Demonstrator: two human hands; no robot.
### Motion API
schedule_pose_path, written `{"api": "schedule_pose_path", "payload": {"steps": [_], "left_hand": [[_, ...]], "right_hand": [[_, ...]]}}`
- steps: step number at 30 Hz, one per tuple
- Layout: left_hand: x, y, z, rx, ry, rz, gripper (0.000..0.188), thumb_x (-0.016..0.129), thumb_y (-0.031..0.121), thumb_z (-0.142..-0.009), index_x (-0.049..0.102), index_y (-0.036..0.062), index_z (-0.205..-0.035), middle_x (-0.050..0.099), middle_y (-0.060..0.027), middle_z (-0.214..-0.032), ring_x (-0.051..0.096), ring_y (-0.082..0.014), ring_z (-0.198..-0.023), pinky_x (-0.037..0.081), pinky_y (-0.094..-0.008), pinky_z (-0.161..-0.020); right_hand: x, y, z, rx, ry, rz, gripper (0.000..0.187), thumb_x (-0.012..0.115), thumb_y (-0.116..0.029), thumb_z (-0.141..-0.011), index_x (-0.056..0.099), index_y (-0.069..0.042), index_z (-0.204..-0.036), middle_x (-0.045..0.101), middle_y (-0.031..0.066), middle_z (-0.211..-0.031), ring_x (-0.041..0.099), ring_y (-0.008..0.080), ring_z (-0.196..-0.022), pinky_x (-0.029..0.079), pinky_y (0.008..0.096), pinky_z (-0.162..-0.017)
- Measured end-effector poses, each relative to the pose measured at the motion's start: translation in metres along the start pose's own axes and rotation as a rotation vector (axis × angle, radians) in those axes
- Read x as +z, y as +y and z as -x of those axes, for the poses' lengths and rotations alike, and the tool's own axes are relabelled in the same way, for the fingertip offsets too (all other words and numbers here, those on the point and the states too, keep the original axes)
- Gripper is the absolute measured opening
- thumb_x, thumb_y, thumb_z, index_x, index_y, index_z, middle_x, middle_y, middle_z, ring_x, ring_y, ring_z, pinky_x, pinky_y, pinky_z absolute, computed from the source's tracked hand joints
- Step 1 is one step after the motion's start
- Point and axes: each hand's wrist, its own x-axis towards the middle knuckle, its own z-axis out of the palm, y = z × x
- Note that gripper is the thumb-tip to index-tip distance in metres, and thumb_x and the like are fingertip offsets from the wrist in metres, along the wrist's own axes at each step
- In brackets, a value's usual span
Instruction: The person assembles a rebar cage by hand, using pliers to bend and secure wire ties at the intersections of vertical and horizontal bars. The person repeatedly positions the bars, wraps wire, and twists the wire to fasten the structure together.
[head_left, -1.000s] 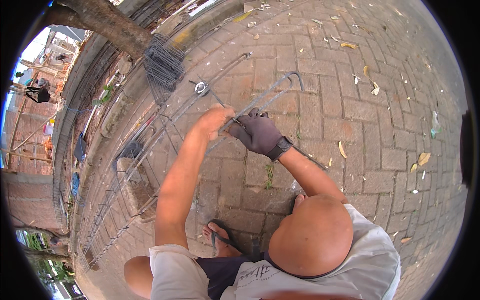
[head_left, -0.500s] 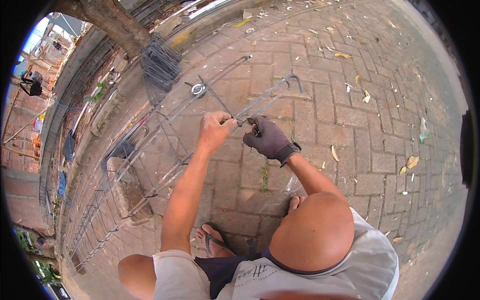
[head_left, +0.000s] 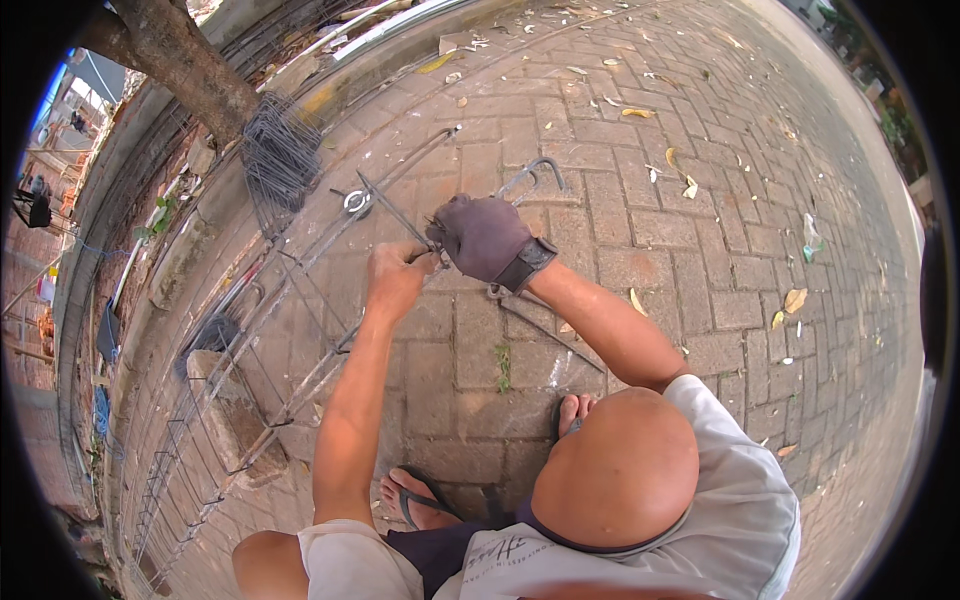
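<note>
Fingers of the bare left hand are curling tight around a thin steel bar of the rebar cage. Just beside it, the right hand, in a dark cloth glove, is pinching something at the same joint; what it is I cannot tell. The long cage is lying on rough brick paving outdoors, strewn with dry leaves. A stack of wire rings is leaning against a tree trunk.
</note>
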Motion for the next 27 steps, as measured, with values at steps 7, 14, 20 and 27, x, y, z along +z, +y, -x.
{"api": "schedule_pose_path", "payload": {"steps": [7,14,20,27], "left_hand": [[0.003,-0.006,0.003,0.055,0.018,-0.007,0.019,0.078,0.015,-0.083,0.076,-0.0034,-0.088,0.067,-0.0101,-0.067,0.058,-0.0129,-0.063,0.046,-0.0336,-0.061],[0.003,-0.011,-0.001,0.071,-0.024,-0.03,0.017,0.075,0.011,-0.087,0.076,-0.0046,-0.093,0.066,-0.004,-0.07,0.056,-0.0096,-0.062,0.045,-0.0312,-0.058],[-0.016,-0.006,0.005,0.189,-0.148,-0.232,0.035,0.074,0.015,-0.087,0.073,-0.0033,-0.117,0.076,-0.0173,-0.097,0.073,-0.0242,-0.086,0.055,-0.0365,-0.08],[-0.104,-0.013,0.083,0.243,-0.011,-0.617,0.053,0.078,0.015,-0.082,0.066,-0.0002,-0.131,0.07,-0.0248,-0.121,0.066,-0.0409,-0.117,0.051,-0.045,-0.104]], "right_hand": [[0.078,0.019,0.049,0.63,0.071,-0.802,0.039,0.064,-0.041,-0.1,0.068,-0.006,-0.085,0.07,0.0118,-0.077,0.068,0.0277,-0.067,0.052,0.0413,-0.061],[0.049,0.024,0.089,0.555,-0.379,-1.367,0.056,0.058,-0.056,-0.1,0.067,-0.002,-0.09,0.064,0.0069,-0.078,0.061,0.0154,-0.066,0.049,0.0316,-0.06],[0.003,0.12,0.093,0.614,0.409,-0.388,0.057,0.073,-0.034,-0.093,0.058,0.001,-0.136,0.068,0.0215,-0.11,0.07,0.0338,-0.099,0.052,0.0474,-0.092],[-0.033,0.183,0.035,-0.22,0.336,0.226,0.051,0.073,-0.023,-0.093,0.056,-0.016,-0.14,0.059,0.018,-0.13,0.056,0.0379,-0.124,0.04,0.0466,-0.104]]}}
